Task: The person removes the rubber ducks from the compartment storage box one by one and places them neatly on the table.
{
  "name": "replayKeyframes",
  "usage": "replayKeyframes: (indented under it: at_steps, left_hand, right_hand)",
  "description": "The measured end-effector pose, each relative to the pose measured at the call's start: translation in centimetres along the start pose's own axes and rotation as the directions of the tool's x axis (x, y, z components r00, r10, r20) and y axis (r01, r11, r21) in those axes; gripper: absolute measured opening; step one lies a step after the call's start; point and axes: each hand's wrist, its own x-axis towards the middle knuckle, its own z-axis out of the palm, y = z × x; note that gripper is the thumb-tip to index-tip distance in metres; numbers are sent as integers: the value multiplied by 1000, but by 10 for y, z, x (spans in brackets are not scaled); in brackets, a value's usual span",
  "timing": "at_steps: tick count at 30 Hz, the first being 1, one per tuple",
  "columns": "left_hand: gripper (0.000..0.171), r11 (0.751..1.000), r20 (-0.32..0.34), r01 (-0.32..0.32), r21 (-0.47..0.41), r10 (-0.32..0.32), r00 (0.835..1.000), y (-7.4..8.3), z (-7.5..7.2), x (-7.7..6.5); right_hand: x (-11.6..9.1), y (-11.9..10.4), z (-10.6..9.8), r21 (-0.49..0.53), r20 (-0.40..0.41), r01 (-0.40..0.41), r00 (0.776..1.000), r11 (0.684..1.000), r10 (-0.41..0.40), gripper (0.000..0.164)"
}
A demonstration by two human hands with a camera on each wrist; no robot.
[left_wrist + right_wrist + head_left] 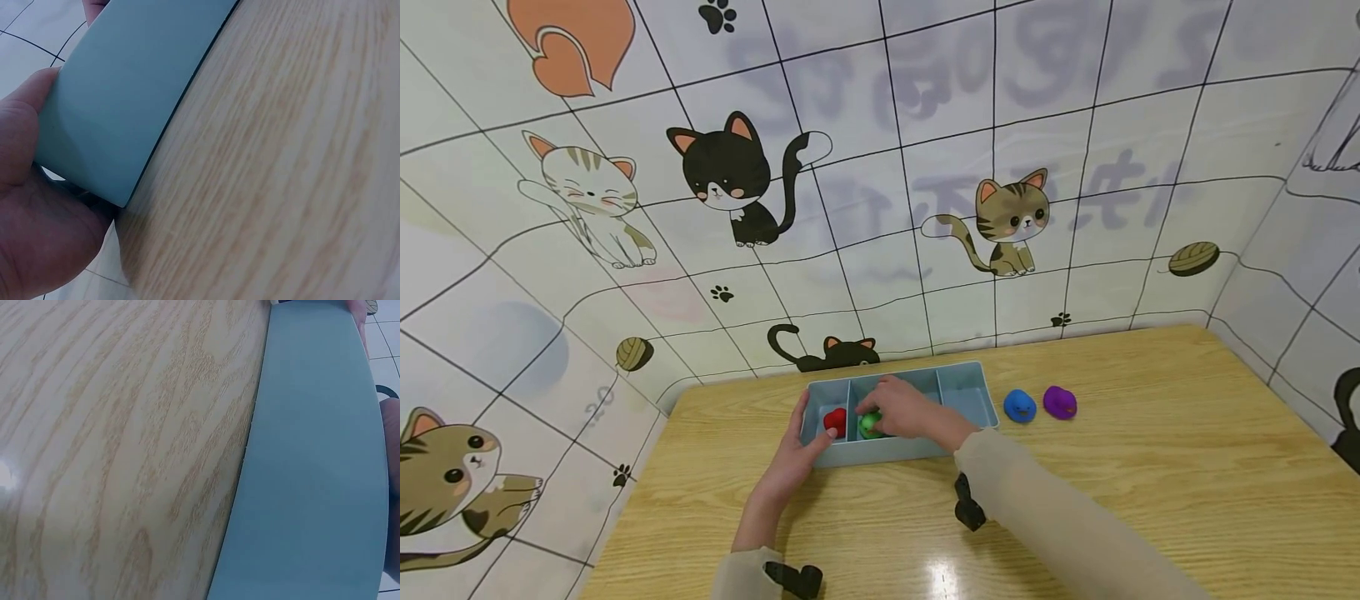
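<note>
1. Shows in the head view alone all four toy ducks: the red duck (pixel 832 420) inside the left compartment, right by the thumb tip of the left hand (pixel 792 461); the green duck (pixel 868 424) inside the middle compartment, under the fingertips of the right hand (pixel 902 410); the blue duck (pixel 1019 406) and the purple duck (pixel 1060 403) on the tabletop (pixel 1112 475), off to the right of the right hand, with the purple one farther out.
2. Gives in the left wrist view a close look at the left palm and thumb against a corner of the box (pixel 887 451), with a smooth outer wall running away from the hand.
3. Gives in the right wrist view a long outer wall resting on the tabletop, with part of the right hand beyond its upper edge, too cropped to read the fingers.
4. Grips the box's left end with the left hand, thumb over the near rim, fingers along the outside.
5. Reaches across the near rim with the right hand, back upward, fingers bent down round the green duck; cannot tell how firmly.
6. Slants the right sleeve (pixel 1060 508) in from lower right, behind the right hand; brings the left sleeve (pixel 747 577) up from below the left.
</note>
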Motion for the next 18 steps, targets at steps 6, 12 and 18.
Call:
replayKeyframes:
  at_steps: [6, 12, 18]
  left_hand:
    - [89, 1000, 2, -5, 3, 5, 1000, 1, 1, 0]
    - [89, 1000, 6, -1, 6, 1, 1000, 1, 1, 0]
    - [88, 1000, -4, 7, 8, -7, 1000, 2, 0, -1]
  right_hand:
    - [-4, 0, -3, 100, -20, 5, 1000, 995, -3, 26]
    - [-7, 1, -6, 241, -48, 1, 999, 971, 11, 28]
    - [-15, 0, -15, 275, -77, 26, 997, 961, -5, 28]
